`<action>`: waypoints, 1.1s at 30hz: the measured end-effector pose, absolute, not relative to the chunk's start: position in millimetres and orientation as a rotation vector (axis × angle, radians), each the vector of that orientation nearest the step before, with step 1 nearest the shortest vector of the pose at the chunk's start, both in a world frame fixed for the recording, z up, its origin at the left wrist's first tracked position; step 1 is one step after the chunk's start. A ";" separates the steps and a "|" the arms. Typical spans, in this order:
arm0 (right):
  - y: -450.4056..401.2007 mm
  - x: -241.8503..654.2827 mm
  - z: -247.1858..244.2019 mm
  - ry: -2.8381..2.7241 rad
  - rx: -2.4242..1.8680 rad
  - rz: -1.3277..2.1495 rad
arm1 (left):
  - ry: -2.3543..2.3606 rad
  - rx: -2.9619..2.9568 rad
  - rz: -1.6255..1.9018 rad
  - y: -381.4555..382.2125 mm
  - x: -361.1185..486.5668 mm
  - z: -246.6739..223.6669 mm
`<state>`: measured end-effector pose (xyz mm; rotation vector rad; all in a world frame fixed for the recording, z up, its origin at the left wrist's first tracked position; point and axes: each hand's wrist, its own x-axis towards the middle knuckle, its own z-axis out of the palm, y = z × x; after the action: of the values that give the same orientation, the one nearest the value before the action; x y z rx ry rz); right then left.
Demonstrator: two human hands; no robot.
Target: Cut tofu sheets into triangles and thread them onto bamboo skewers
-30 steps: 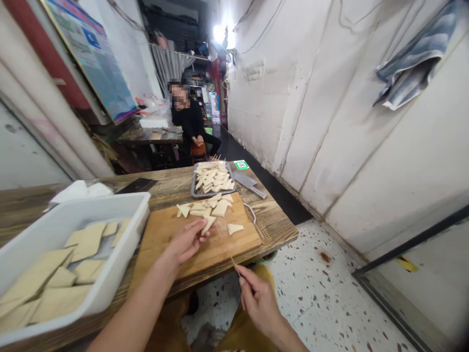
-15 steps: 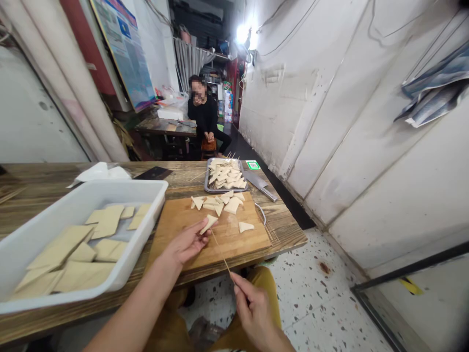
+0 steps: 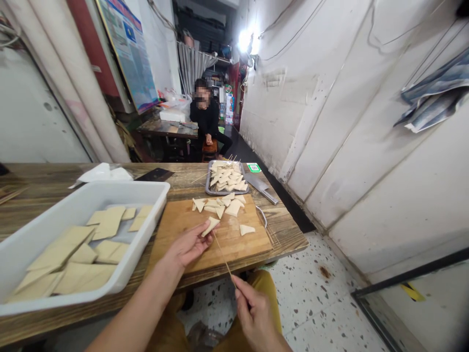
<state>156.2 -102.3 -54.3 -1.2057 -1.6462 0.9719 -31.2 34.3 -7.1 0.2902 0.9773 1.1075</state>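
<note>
Over the wooden cutting board (image 3: pixel 176 220), my left hand (image 3: pixel 190 247) pinches a pale folded tofu-skin triangle (image 3: pixel 210 226). My right hand (image 3: pixel 252 303) is closed on the lower end of a thin wooden skewer (image 3: pixel 224 259), in front of the board's near edge. The skewer slants up and left, its tip at the triangle by my left fingertips; whether it has pierced the piece I cannot tell. Several loose cut pieces (image 3: pixel 233 208) lie at the back of the board, and a single triangle (image 3: pixel 247 229) rests farther right.
A white plastic tub (image 3: pixel 146 244) with flat tofu sheets (image 3: pixel 110 222) stands left. Behind the board sits a metal tray (image 3: pixel 208 186) of skewered pieces, beside a cleaver (image 3: pixel 262 188). Bare skewers (image 3: pixel 273 237) lie at the board's right. A person (image 3: pixel 205 117) sits beyond the table.
The view has shifted slightly, so the scene sits a little lower and farther right. Both hands keep nearly the same pose and grip. The seated person's hands have moved somewhat.
</note>
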 end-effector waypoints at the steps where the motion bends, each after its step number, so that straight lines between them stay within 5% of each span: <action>1: -102.4 156.3 -53.8 -1.654 -1.202 0.967 | 0.978 0.286 1.105 34.4 -31.3 -6.4; 33: -103.2 131.4 -60.7 -1.806 -1.308 0.755 | 1.003 0.320 1.153 27.8 -17.4 -12.6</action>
<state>131.4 -103.2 -60.7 -1.3082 -1.8062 0.7550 -17.4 27.8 -12.6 0.3205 1.0034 1.1528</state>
